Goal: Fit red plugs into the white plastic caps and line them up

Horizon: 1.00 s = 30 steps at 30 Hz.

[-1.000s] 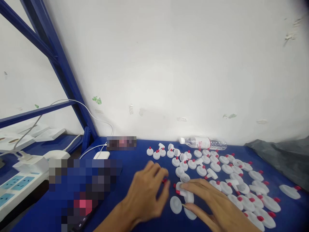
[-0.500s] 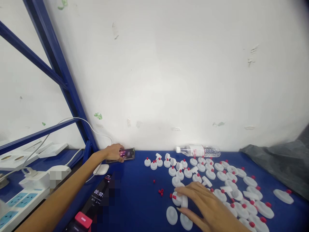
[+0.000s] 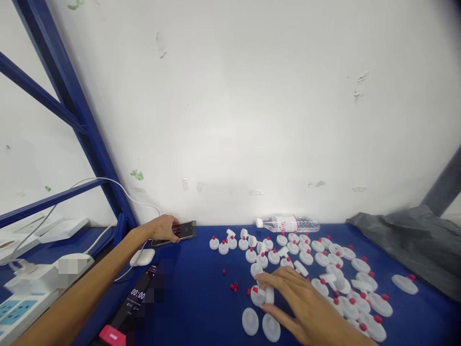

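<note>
In the head view my left hand [image 3: 165, 228] reaches to the foot of the wall, its fingers closed over the left end of a smartphone [image 3: 185, 231]. My right hand [image 3: 300, 298] is low at the centre, thumb and index finger gripping a white plastic cap [image 3: 269, 294] at its rim. Beside that cap, touching or nearly touching it, is another white cap with a red tip [image 3: 257, 295]. Two white discs [image 3: 250, 321] without red tips lie just below. Several small red tips [image 3: 234, 287] are loose on the blue table [image 3: 194, 298].
Many red-tipped white caps [image 3: 349, 307] spread over the right side. A clear plastic bottle [image 3: 288, 223] lies along the wall. Dark grey cloth [image 3: 406, 235] covers the right edge. Another phone [image 3: 139, 295], a white charging case [image 3: 142, 257], a cable and a power strip [image 3: 18, 307] are left.
The view has turned slightly right, so everything sits further left. The phone under my left hand has tilted a little and its screen looks darker. My right hand stays at the white cap.
</note>
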Each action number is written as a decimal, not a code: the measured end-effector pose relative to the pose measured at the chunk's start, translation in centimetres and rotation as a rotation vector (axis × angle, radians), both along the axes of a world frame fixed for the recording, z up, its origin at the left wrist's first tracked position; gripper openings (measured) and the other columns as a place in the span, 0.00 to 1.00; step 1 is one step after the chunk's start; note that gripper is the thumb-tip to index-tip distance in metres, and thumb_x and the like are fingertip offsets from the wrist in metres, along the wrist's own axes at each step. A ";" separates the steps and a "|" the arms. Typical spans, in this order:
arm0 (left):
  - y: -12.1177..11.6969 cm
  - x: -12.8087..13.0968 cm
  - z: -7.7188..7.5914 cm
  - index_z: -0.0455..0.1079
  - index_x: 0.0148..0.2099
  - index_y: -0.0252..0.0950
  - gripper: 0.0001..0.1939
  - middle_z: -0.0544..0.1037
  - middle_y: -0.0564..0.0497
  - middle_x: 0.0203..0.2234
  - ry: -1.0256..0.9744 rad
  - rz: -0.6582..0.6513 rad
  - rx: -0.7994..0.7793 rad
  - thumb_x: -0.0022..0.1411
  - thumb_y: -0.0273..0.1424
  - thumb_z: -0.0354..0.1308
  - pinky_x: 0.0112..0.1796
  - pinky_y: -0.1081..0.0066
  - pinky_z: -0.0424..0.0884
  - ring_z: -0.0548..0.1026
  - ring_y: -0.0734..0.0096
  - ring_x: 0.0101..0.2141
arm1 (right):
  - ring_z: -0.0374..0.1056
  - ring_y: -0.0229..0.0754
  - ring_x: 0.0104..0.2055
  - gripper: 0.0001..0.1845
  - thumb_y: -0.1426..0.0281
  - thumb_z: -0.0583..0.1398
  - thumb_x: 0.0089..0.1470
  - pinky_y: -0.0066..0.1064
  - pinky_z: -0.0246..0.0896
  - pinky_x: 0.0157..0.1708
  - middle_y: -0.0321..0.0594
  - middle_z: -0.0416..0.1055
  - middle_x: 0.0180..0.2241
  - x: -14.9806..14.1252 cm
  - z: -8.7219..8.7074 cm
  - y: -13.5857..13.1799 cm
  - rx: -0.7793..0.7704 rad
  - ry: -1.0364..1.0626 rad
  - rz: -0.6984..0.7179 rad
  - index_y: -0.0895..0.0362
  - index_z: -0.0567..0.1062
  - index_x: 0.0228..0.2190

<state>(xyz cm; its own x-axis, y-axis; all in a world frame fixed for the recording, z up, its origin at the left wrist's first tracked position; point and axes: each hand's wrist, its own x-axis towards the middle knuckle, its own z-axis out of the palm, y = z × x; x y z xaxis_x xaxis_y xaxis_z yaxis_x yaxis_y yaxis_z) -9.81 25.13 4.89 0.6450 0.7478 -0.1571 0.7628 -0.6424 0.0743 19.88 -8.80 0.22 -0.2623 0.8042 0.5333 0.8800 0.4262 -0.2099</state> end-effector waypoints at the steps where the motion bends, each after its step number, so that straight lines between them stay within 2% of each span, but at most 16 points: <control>1: 0.1 0.0 0.0 0.78 0.43 0.36 0.28 0.82 0.48 0.33 -0.001 0.004 -0.001 0.40 0.45 0.64 0.34 0.69 0.70 0.78 0.57 0.35 | 0.74 0.43 0.43 0.20 0.65 0.58 0.63 0.36 0.72 0.45 0.40 0.76 0.41 0.0 -0.1 0.0 -0.005 0.000 -0.001 0.51 0.66 0.56; 5: 0.4 -0.2 -0.3 0.78 0.46 0.34 0.31 0.82 0.46 0.36 -0.021 0.011 -0.008 0.40 0.45 0.64 0.36 0.68 0.72 0.79 0.56 0.36 | 0.74 0.44 0.43 0.21 0.65 0.59 0.63 0.36 0.71 0.45 0.41 0.76 0.42 0.2 -0.3 0.1 -0.040 -0.009 -0.006 0.50 0.65 0.57; 14: 0.9 -0.8 -1.1 0.78 0.47 0.35 0.30 0.82 0.48 0.38 -0.113 0.015 -0.035 0.40 0.43 0.65 0.40 0.69 0.71 0.78 0.55 0.40 | 0.73 0.44 0.44 0.22 0.66 0.59 0.63 0.36 0.71 0.46 0.40 0.75 0.42 0.2 -0.1 -0.1 -0.045 -0.018 0.002 0.50 0.64 0.57; 20: 1.0 -1.4 -0.8 0.77 0.47 0.34 0.33 0.82 0.47 0.39 -0.187 0.045 -0.145 0.39 0.46 0.69 0.39 0.69 0.71 0.78 0.55 0.41 | 0.73 0.45 0.44 0.22 0.66 0.59 0.63 0.37 0.71 0.46 0.41 0.75 0.42 0.1 -0.1 -0.1 -0.034 -0.037 0.004 0.51 0.64 0.57; 23: 1.3 -1.8 -0.4 0.79 0.44 0.34 0.30 0.82 0.48 0.36 -0.230 0.031 -0.243 0.49 0.53 0.61 0.38 0.70 0.70 0.78 0.58 0.38 | 0.73 0.45 0.44 0.22 0.65 0.59 0.63 0.38 0.71 0.47 0.41 0.75 0.42 0.2 0.0 0.0 -0.021 -0.049 -0.008 0.51 0.64 0.57; 25: 1.5 -2.2 -0.2 0.79 0.42 0.33 0.31 0.82 0.47 0.35 -0.264 0.024 -0.292 0.55 0.56 0.54 0.37 0.70 0.70 0.78 0.59 0.38 | 0.73 0.45 0.44 0.21 0.64 0.59 0.63 0.38 0.71 0.47 0.41 0.75 0.42 0.2 0.0 0.0 -0.022 -0.054 -0.011 0.51 0.65 0.57; 27: 1.6 -2.8 0.1 0.79 0.43 0.32 0.33 0.82 0.46 0.35 -0.293 0.024 -0.327 0.56 0.57 0.52 0.37 0.70 0.70 0.77 0.58 0.38 | 0.73 0.45 0.44 0.21 0.64 0.59 0.63 0.38 0.71 0.47 0.41 0.76 0.42 0.3 0.0 0.0 -0.028 -0.058 -0.011 0.50 0.65 0.57; 30: 1.5 -3.7 0.5 0.79 0.42 0.32 0.33 0.82 0.46 0.34 -0.320 0.034 -0.358 0.51 0.57 0.57 0.37 0.69 0.70 0.77 0.57 0.37 | 0.74 0.45 0.44 0.21 0.63 0.59 0.63 0.38 0.71 0.46 0.41 0.76 0.42 0.3 0.0 0.0 -0.031 -0.065 -0.007 0.50 0.65 0.57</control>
